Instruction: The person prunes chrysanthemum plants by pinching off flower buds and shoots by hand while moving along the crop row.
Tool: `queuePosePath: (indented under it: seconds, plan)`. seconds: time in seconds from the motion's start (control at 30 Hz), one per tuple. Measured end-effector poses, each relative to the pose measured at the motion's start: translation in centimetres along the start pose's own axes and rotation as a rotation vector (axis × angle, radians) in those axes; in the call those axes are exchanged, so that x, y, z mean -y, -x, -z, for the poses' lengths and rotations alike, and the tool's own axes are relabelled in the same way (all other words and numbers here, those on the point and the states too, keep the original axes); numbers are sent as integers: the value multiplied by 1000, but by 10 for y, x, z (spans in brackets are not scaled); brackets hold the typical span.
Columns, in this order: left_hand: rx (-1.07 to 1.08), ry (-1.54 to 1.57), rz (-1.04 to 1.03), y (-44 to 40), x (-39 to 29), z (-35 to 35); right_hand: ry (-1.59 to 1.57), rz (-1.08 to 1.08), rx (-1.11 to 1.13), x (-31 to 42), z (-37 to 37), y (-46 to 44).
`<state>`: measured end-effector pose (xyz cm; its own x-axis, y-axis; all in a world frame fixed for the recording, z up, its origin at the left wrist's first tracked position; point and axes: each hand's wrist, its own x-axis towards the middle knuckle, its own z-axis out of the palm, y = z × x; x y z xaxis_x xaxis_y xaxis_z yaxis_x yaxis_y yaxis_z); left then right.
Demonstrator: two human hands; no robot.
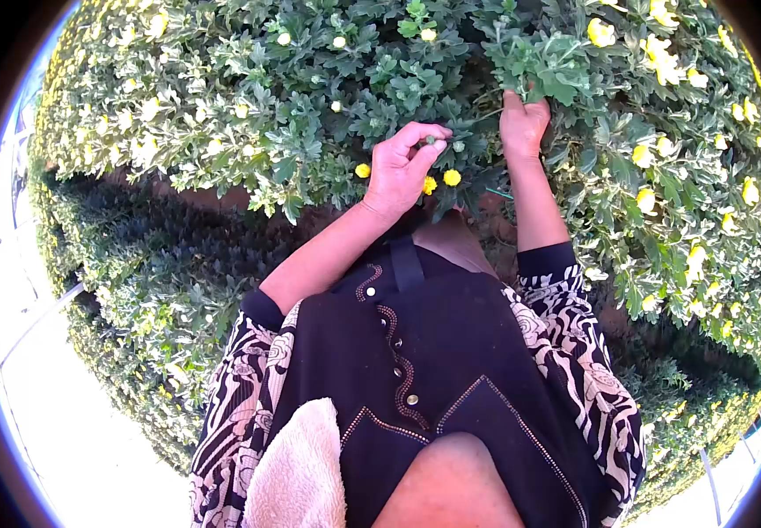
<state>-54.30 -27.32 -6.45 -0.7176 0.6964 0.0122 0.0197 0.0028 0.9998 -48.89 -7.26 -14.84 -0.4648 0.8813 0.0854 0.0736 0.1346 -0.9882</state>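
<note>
My left hand (401, 172) is closed, with a small green bud (431, 141) between thumb and fingertips, over the dark green foliage. To its right, my right hand (524, 129) reaches up into a leafy chrysanthemum shoot (556, 70). Its fingers are closed around the stem below the leaves; some fingertips are hidden by foliage. A thin pale stem (489, 114) runs between the two hands. Just below my left hand are small yellow flowers (452, 178), and another yellow flower (363, 171) sits to its left.
Dense flowering plants (222, 97) spread in front and on both sides, with more yellow blooms (659, 57) at the right. A dark furrow (160, 220) crosses at the left. My dark top (451, 352) and a pale fleecy cloth (299, 471) fill the bottom.
</note>
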Motion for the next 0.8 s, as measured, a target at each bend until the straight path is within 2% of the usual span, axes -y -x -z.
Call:
queuePosePath:
  seconds: [0.1, 0.17, 0.2, 0.23, 0.3, 0.33, 0.37, 0.4, 0.47, 0.5, 0.53, 0.57, 0.6, 0.63, 0.7, 0.73, 0.8]
  plan:
    - [38, 13, 44, 3, 0, 2, -334, -93, 11, 47, 3, 13]
    - [79, -52, 111, 5, -7, 4, -678, -484, -14, 70, 3, 19]
    - [73, -55, 113, 4, -5, 7, -825, -568, 61, 74, 11, 18]
    - [54, -18, 141, 3, -2, 10, -839, -539, 26, 78, 14, 13]
    - [35, 50, 193, 2, -10, 12, -491, -320, 93, 71, 16, -2]
    - [39, 89, 210, 4, -17, 13, -187, -205, 200, 68, 15, -4]
    - [44, 126, 222, 3, -26, 13, 36, -97, 189, 49, 10, -2]
    - [25, 44, 108, -1, -26, 18, 82, -144, 287, 41, 10, 0]
    - [-41, -232, -148, -10, -29, 38, 130, -202, 389, 31, 13, 5]
    - [-161, -236, -159, -18, -36, 41, -116, -361, 430, 42, 12, 8]
    - [-191, -386, -151, -26, -42, 47, -364, -516, 466, 49, 11, 10]
    - [-222, -538, -144, -34, -44, 54, -365, -513, 468, 49, 8, 12]
    - [-143, -623, -176, -40, -39, 60, -285, -473, 539, 47, 4, 15]
    - [-20, -720, -94, -45, -34, 65, -205, -433, 606, 45, -1, 19]
    - [47, -675, -48, -46, -25, 62, -76, -511, 728, 48, -11, 25]
    - [48, -674, -49, -50, -20, 62, -79, -512, 718, 46, -17, 30]
    - [18, -442, 180, -58, -16, 61, -80, -509, 708, 36, -22, 38]
